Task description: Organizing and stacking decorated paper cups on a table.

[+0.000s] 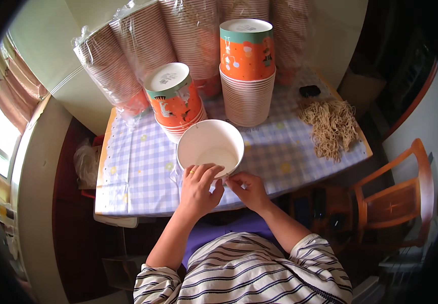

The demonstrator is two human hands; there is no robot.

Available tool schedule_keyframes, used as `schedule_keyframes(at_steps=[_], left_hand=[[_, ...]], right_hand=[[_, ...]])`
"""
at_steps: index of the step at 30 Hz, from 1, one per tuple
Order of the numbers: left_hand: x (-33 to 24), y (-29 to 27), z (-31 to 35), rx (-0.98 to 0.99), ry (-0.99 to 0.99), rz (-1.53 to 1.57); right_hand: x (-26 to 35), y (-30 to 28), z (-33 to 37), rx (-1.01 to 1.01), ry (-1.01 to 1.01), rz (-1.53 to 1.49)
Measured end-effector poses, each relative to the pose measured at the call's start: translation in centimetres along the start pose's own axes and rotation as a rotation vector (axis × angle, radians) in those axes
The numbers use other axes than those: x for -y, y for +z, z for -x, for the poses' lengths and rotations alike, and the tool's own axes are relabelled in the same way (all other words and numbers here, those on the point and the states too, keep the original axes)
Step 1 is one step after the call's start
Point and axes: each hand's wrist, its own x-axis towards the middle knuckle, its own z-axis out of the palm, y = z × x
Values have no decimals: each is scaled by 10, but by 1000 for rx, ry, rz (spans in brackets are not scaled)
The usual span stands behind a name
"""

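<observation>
A white-lined paper bucket [211, 136] stands at the table's near side, its open mouth tilted toward me. My left hand [199, 190] grips its near rim, fingers curled over the edge to the inside and thumb outside. On the same rim, just to the right, my right hand [250, 190] is closed in a pinch. What sits between those fingertips is too small to make out. Behind the bucket is a short stack of upturned orange paper buckets [176, 104]. A taller stack of upturned buckets [248, 76] rises to its right.
Long stacks of buckets in clear plastic wrap [143, 43] line the table's back. A heap of tan cords [330, 124] lies on the right, beside a small black object [309, 91]. A blue-checked cloth [132, 177] covers the table. A wooden chair [391, 195] stands right.
</observation>
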Motion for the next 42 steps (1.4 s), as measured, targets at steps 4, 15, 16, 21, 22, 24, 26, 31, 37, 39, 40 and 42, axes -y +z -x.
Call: schedule_keyframes(at_steps=[4,15,16,21,22,24,26,31,37,39,40,42], left_hand=[[2,5,2,-30,62,27],[-2,0,-2,104,104,44],[-3,-1,-3,115,95,60],[-3,-2,-5,119,81,81],[-2,-2,-4,117,87,81],[-2,-1,-4,115,92,80],[-2,0,-3,96,53,73],[-13,0,-7,109,34,68],[-10,6,-9,132,82,25],[-9,7,-9,137,85,13],[-8,8,-10,139,94,3],[-7,9,-10,142,102,-6]], right_hand=[[-5,-2,2,0,120,-178],[5,-6,4,33,10,-83],[3,-6,4,39,3,-75],[-9,-5,7,20,46,-196],[-10,-5,7,23,45,-213],[-6,-6,6,18,37,-164],[-1,-6,4,15,28,-114],[-2,-2,2,-17,-44,-83],[-9,-1,4,-15,-43,-79],[-10,0,4,-17,-45,-93],[-10,0,4,-20,-48,-106],[-10,0,4,-25,-43,-98]])
